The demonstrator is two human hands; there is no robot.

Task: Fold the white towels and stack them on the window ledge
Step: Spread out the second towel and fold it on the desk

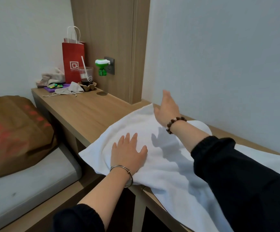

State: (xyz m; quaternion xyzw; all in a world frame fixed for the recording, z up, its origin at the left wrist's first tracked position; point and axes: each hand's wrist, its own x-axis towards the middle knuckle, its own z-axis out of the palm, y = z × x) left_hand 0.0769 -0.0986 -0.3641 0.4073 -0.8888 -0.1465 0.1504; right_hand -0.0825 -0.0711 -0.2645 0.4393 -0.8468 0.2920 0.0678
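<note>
We see one white towel (154, 164) lying spread on the wooden ledge (89, 113) along the wall. Its near edge hangs a little over the ledge front, and its far corner is close to the wood panel. It is rumpled, not folded. A white hump shows behind the right forearm, and we can't tell if it is the same towel.

Left hand (129, 153): palm down, flat on the towel near its left edge, fingers straight and spread, gripping nothing. There is a metal bangle (124, 173) at the wrist.

Right hand (166, 109): raised over the towel's far corner, fingers straight and close together, thumb out, holding nothing. Its shadow falls on the towel below. We can't tell if the thumb brushes the towel edge. There is a bead bracelet (174, 123) at the wrist. Both sleeves are dark.

At the far end of the ledge, well apart from the towel, we see a red bag (73, 64), a cup (85, 76) with a straw in a tray, a crumpled cloth (52, 76) and some small items. A green plug-in (102, 66) sits in the wall socket. On the left, a brown bag (13, 131) lies on a grey mattress (27, 186) below the ledge.
</note>
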